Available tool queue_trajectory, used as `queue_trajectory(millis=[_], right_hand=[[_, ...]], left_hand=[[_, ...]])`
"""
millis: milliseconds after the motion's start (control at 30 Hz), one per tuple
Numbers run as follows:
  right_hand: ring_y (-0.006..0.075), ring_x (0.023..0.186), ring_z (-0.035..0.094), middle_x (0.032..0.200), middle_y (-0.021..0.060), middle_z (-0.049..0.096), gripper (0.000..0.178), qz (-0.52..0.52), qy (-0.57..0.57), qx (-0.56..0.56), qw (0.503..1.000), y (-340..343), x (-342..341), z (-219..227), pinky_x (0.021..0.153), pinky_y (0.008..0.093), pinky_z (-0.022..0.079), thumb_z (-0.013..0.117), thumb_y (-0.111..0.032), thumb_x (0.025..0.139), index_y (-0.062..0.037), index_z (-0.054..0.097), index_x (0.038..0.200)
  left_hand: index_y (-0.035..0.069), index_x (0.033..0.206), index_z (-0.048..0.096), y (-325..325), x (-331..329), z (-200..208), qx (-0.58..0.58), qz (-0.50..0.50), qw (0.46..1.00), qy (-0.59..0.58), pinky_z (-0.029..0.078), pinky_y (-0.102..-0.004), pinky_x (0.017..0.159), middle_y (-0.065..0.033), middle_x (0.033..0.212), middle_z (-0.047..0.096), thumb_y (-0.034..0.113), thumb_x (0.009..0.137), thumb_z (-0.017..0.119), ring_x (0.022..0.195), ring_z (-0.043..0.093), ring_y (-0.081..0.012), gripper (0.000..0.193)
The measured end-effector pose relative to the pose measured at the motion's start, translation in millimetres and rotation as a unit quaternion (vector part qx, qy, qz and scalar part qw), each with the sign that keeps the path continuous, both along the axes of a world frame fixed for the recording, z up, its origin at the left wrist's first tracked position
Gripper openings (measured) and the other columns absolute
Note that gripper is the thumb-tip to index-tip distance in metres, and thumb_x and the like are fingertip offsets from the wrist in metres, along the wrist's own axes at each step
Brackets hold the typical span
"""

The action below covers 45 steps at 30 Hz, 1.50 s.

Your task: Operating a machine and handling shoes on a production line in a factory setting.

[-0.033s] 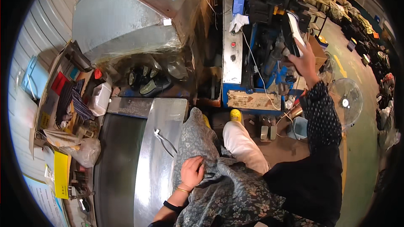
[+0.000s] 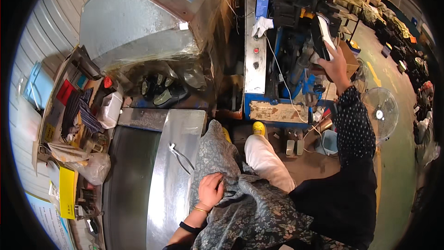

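Black and white, the shoe (image 2: 324, 31) stands tilted at the upper right, beside the blue machine (image 2: 305, 83); you have its near end in your right hand (image 2: 335, 65), thumb to one side and fingers laid along the other; that grip is closed about as far as the shoe's width allows; whether the machine also bears the shoe, I cannot tell; the step in hand seems to be steadying the shoe at the machine; the next move, as I judge it, calls for a firm right grip and a controlled tilt, fingertips clear of the machine's parts; your left hand (image 2: 212, 190) lies on your apron (image 2: 259, 203), relaxed, fingers bent and close together, grasping nothing that shows; near it, pliers (image 2: 181, 159) lie untouched on the metal counter (image 2: 162, 194); other shoes (image 2: 170, 93) sit under the hood (image 2: 138, 23); a white glove (image 2: 262, 25) and a phone (image 2: 262, 5) lie by the machine's panel (image 2: 255, 71).
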State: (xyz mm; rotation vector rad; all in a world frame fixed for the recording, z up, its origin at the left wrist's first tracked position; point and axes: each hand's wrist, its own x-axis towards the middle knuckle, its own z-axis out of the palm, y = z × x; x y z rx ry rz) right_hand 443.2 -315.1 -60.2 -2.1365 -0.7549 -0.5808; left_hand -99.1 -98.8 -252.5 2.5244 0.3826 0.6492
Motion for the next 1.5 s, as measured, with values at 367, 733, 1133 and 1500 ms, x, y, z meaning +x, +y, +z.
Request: queue_trajectory(millis=[367,733,1133,1500], right_hand=[[0.0464,0.106,0.058,0.149,0.0278,0.037,0.077,-0.142,-0.057,-0.274,0.949,30.8,2.5,-11.6,0.093,0.0466,0.051,0.073,-0.045,0.076,-0.035,0.046,0.147],[0.0435,0.111,0.055,0.148,0.0214,0.04,0.071,-0.147,-0.015,-0.203,0.968,32.8,10.9,-12.4,0.095,0.046,0.05,0.071,-0.041,0.078,-0.0382,0.047,0.145],[0.0441,0.114,0.054,0.15,0.02,0.039,0.07,-0.144,0.066,-0.187,0.97,63.7,80.7,21.0,0.098,0.0452,0.049,0.068,-0.044,0.077,-0.0367,0.05,0.144],[0.0344,0.126,0.054,0.135,0.0219,0.057,0.043,0.108,-0.119,-0.021,0.987,71.0,-14.9,28.4,0.106,0.0431,0.042,0.062,-0.022,0.094,0.0005,0.057,0.13]], left_hand=[[0.007,0.101,0.07,-4.1,9.4,-1.7,0.061,0.024,0.998,0.017,0.05,-0.0411,0.087,-0.008,0.109,0.069,0.011,0.077,0.071,0.099,0.063,-0.0299,0.024],[0.009,0.099,0.072,-9.5,11.9,-4.4,0.081,0.027,0.996,0.029,0.05,-0.0408,0.086,-0.008,0.11,0.069,0.013,0.078,0.071,0.099,0.064,-0.0291,0.021],[0.011,0.097,0.072,-9.4,13.3,-5.3,0.097,0.037,0.992,0.068,0.051,-0.0396,0.082,-0.0033,0.107,0.07,0.015,0.078,0.074,0.095,0.064,-0.0258,0.02],[0.009,0.098,0.072,-5.5,15.3,-8.6,0.083,0.017,0.995,0.055,0.051,-0.0394,0.083,-0.0054,0.108,0.069,0.014,0.08,0.072,0.096,0.064,-0.0276,0.019]])
